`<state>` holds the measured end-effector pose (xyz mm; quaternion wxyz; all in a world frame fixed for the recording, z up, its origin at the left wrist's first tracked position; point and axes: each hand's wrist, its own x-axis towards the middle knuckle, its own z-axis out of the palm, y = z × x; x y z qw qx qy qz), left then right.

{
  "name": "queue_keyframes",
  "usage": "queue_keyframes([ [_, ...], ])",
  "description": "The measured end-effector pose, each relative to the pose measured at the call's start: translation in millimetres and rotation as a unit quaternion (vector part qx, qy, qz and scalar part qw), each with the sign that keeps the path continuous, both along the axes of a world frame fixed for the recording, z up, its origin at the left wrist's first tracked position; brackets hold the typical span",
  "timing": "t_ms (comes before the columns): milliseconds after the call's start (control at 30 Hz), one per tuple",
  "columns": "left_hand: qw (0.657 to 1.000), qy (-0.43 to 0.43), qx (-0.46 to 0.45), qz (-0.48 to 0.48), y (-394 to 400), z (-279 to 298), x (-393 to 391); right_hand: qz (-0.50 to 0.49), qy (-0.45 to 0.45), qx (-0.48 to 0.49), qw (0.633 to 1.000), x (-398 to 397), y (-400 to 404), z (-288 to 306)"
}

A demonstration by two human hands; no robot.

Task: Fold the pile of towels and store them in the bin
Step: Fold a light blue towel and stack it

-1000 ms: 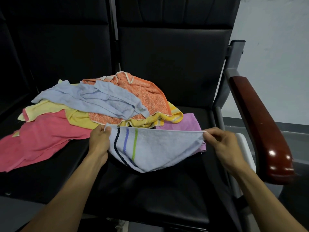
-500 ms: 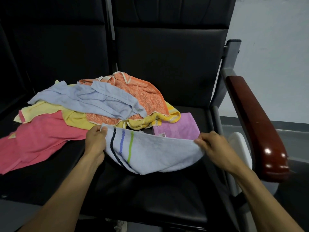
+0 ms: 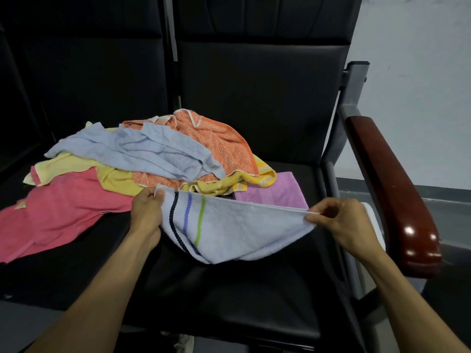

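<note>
A pale blue towel [image 3: 237, 230] with a navy, a blue and a green stripe hangs stretched between my hands over the black seat. My left hand [image 3: 146, 215] pinches its left corner. My right hand [image 3: 341, 222] pinches its right corner. The towel sags in the middle and its lower fold touches the seat. Behind it lies a loose pile: a light blue towel [image 3: 142, 151], an orange towel [image 3: 219, 143], a yellow towel [image 3: 114, 178] and a pink towel [image 3: 56, 212]. A folded purple towel [image 3: 275, 192] lies flat at the pile's right.
The towels lie on joined black padded seats [image 3: 229, 296] with tall backrests. A dark red wooden armrest [image 3: 390, 189] runs along the right side. A white object [image 3: 374, 225], partly hidden, shows between my right hand and the armrest. A pale wall stands at the right.
My hands have stayed on the striped towel's corners and drawn its top edge tauter. More of the purple towel shows behind it than a second ago.
</note>
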<state>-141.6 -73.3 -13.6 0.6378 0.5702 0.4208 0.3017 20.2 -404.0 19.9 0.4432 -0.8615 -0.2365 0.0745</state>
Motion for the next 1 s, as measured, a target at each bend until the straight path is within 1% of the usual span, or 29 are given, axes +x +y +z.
queue_keyframes([
  [100, 0.999, -0.041, 0.023, -0.013, -4.8, 7.5, -0.3, -0.025, -0.027, 0.025, 0.999, 1.2, 2.0, -3.0],
  [167, 0.997, -0.052, 0.047, -0.018, -8.2, 11.8, -2.4, -0.05, -0.032, 0.047, 0.997, 1.5, 1.2, -5.1],
  [333, 0.996, -0.048, 0.074, -0.006, -14.6, 31.5, -18.6, -0.093, 0.017, 0.097, 0.991, -13.6, -1.5, 4.5],
  [400, 0.994, -0.028, 0.108, 0.001, -12.9, 53.2, -29.3, -0.093, 0.026, 0.116, 0.988, -22.8, -1.4, 23.9],
  [500, 0.983, -0.007, 0.182, -0.006, -5.6, 97.9, -45.0, -0.086, 0.03, 0.163, 0.983, -31.8, 0.3, 72.3],
  [600, 0.971, -0.01, 0.241, -0.001, -0.5, 153.0, -58.2, -0.092, -0.021, 0.178, 0.98, -36.8, 3.3, 127.9],
  [700, 0.96, -0.034, 0.277, 0.009, 1.2, 206.2, -68.2, -0.11, -0.074, 0.192, 0.972, -43.5, 8.0, 179.4],
  [800, 0.951, -0.035, 0.308, 0.014, -2.3, 249.1, -76.7, -0.13, -0.133, 0.207, 0.96, -54.4, 9.4, 222.0],
  [833, 0.948, -0.031, 0.317, 0.015, -3.9, 260.9, -79.8, -0.129, -0.151, 0.196, 0.96, -57.3, 8.9, 233.1],
  [933, 0.944, -0.011, 0.329, 0.036, -5.9, 284.8, -87.9, -0.086, -0.198, 0.109, 0.97, -68.7, 7.7, 253.6],
  [1000, 0.941, -0.007, 0.336, 0.05, -9.1, 292.5, -93.0, -0.102, -0.218, 0.122, 0.963, -73.4, 5.2, 259.8],
])
